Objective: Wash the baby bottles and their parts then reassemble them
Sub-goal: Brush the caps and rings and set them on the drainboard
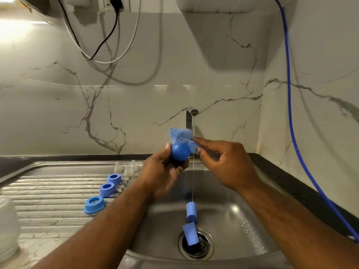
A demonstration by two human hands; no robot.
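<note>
The left hand (165, 175) holds a round blue cap (179, 151) above the sink (242, 220), its fingers curled around it from below. The right hand (223, 162) has its fingers closed on the stem of a blue brush (181, 136), whose bristles touch the cap beside a thin stream from the tap (191, 113). Two more blue caps (191, 211) lie in the basin (one partly over the drain), while three blue rings (95, 204), clear teats (128, 169) and clear bottles (7, 226) stand on the draining board (48, 191) at the left.
</note>
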